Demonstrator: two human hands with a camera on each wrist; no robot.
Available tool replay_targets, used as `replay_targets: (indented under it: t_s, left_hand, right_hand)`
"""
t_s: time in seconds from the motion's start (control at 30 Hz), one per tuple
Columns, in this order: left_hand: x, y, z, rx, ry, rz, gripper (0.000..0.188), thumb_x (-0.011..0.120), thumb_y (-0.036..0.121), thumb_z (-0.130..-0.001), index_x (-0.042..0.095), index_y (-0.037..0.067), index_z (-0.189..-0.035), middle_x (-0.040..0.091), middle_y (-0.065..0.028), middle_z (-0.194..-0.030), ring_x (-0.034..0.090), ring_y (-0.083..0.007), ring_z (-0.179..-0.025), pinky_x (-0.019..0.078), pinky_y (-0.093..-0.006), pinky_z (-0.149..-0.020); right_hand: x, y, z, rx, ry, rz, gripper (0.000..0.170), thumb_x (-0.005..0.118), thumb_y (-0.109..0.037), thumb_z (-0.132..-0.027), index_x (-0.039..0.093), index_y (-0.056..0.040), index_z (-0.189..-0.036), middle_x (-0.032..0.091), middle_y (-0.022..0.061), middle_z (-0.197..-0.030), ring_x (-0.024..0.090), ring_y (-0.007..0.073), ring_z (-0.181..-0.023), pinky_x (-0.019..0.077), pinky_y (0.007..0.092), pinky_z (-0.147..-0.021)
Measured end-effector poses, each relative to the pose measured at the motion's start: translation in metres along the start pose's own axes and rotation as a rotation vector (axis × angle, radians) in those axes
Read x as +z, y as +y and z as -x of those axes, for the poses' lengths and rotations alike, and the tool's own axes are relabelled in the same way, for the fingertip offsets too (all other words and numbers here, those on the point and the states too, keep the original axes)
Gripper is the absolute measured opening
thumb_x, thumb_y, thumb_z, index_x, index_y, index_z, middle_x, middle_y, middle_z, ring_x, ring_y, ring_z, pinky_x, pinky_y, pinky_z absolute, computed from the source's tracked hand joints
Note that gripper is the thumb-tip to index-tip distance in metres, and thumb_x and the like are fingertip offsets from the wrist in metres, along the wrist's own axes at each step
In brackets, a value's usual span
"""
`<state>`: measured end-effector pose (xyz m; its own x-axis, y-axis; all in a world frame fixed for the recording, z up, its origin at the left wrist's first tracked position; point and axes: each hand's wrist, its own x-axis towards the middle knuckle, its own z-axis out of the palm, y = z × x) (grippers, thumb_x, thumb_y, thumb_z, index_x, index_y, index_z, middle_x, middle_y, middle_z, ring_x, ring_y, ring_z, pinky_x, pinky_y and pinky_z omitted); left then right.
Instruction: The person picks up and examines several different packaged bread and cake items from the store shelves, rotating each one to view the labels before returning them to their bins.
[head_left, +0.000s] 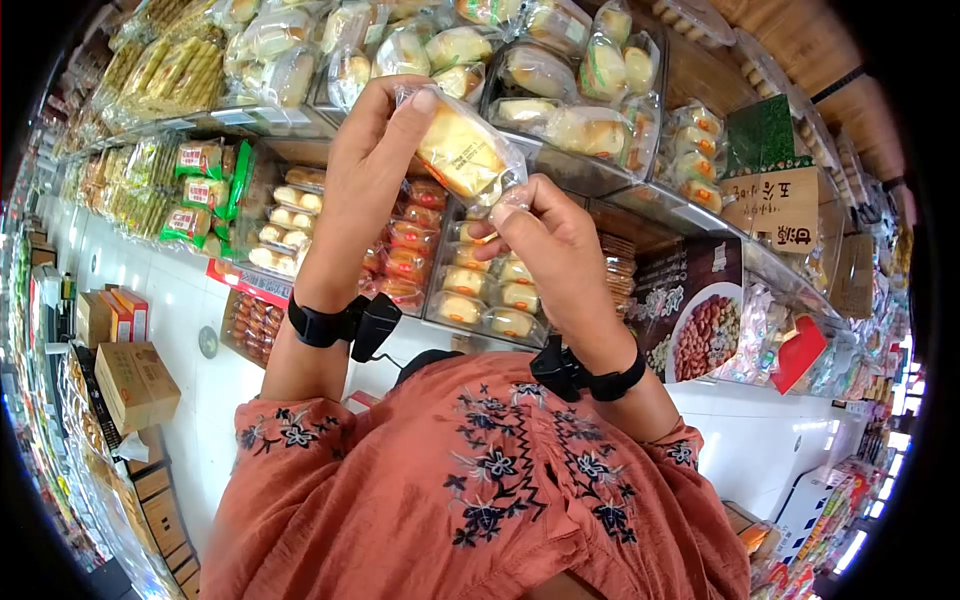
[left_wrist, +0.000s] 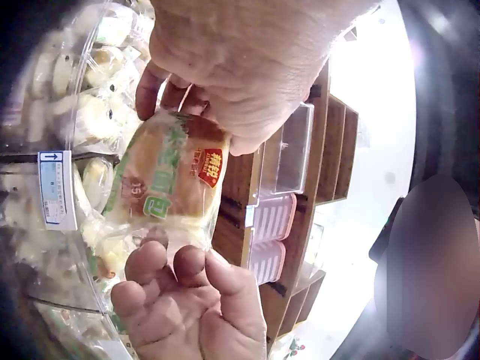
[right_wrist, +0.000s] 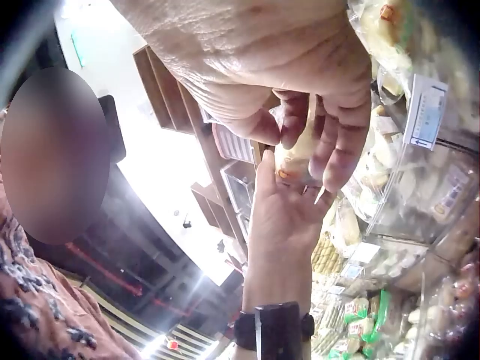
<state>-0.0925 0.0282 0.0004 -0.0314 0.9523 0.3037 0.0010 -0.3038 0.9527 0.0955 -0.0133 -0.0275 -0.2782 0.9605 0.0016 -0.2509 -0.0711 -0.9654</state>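
From head height, the widest view looked forward and down over the embroidered blouse (head_left: 500, 470) to the display shelves (head_left: 260, 118). The left wrist camera (head_left: 375, 325) and right wrist camera (head_left: 558, 370) looked closely past the left hand (left_wrist: 244, 67) and right hand (right_wrist: 262, 60), shelves falling leftward in one, rightward in the other. All three shared the wrapped bread (head_left: 463, 152).
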Motion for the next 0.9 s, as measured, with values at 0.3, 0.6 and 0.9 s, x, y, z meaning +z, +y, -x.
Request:
replay_targets:
  t_s: [0.3, 0.6, 0.9]
  left_hand:
    - [0.0037, -0.0057, -0.0040, -0.017, -0.020, 0.020, 0.033, 0.057, 0.031, -0.106, 0.060, 0.000, -0.119, 0.062, -0.0023, -0.104, 0.055, -0.0065, -0.094, 0.0468, -0.0230, -0.083]
    - [0.0068, -0.0040, -0.0052, -0.024, -0.019, 0.081, 0.033, 0.058, 0.031, -0.106, 0.060, 0.000, -0.117, 0.063, -0.0021, -0.102, 0.056, -0.0064, -0.093, 0.0469, -0.0227, -0.082]
    - [0.0051, -0.0080, -0.0090, 0.005, -0.023, 0.031, 0.031, 0.058, 0.030, -0.106, 0.061, 0.001, -0.117, 0.063, -0.0020, -0.101, 0.055, -0.0069, -0.093, 0.0466, -0.0232, -0.083]
  right_hand:
    - [-0.0022, 0.0016, -0.0019, -0.002, -0.029, -0.011, 0.010, 0.060, -0.008, -0.099, 0.058, 0.0018, -0.098, 0.056, 0.0042, -0.103, 0.066, 0.0123, -0.091, 0.0592, 0.0269, -0.072]
    - [-0.0021, 0.0010, -0.0029, 0.007, -0.034, 0.016, 0.017, 0.060, -0.017, -0.101, 0.061, -0.0009, -0.106, 0.062, 0.0051, -0.102, 0.067, 0.0150, -0.093, 0.0580, 0.0305, -0.076]
    - [-0.0036, 0.0009, -0.0058, 0.013, -0.046, 0.035, 0.025, 0.058, -0.021, -0.103, 0.062, -0.0005, -0.116, 0.066, 0.0059, -0.106, 0.068, 0.0158, -0.095, 0.0575, 0.0312, -0.078]
